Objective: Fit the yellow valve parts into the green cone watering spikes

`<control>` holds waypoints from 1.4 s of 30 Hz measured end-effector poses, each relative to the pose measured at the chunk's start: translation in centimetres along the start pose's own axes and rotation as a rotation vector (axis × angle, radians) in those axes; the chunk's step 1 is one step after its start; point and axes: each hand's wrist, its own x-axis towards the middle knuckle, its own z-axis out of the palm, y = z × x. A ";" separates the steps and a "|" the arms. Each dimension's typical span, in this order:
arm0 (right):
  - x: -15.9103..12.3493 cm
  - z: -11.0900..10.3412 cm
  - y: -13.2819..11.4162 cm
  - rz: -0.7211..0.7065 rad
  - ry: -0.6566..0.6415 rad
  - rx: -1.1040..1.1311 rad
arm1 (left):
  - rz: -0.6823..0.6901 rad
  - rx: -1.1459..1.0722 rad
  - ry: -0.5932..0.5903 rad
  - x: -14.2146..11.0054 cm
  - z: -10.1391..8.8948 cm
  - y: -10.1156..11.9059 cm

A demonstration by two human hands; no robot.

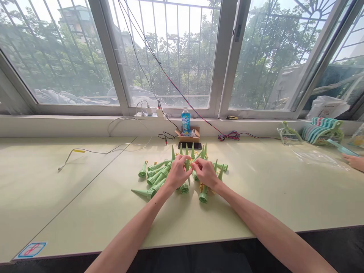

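Observation:
My left hand [179,171] is closed round a green plastic watering spike [187,165], its pointed end downward. Fingertips of my right hand [205,172] pinch together against the same spike, at what looks like a small yellow valve, mostly covered by the fingers. Many more green spikes surround both hands. To the left, several lie in a heap, one with its tip pointing left [142,192]. Behind the hands, several stand upright on their wide ends, such as one spike [173,152]. A threaded socket end [203,198] faces me below my right hand. Loose yellow valves lie among them.
A black phone [189,145] lies behind the spikes, before a small cardboard box [189,138] and a blue-liquid bottle [185,121]. Cables [231,135] run along the sill and table. At right are plastic hangers [322,131], clear bags [318,157] and another person's hand [354,162].

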 end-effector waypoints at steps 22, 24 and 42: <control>0.1 -0.1 -0.2 0.008 0.038 -0.009 | 0.013 -0.015 0.000 0.0 0.0 0.0; 0.1 0.0 -0.1 0.005 0.043 -0.008 | 0.017 -0.015 0.005 0.0 0.0 0.1; 0.3 0.0 0.0 0.003 0.050 -0.013 | 0.049 0.030 0.034 0.0 0.0 0.0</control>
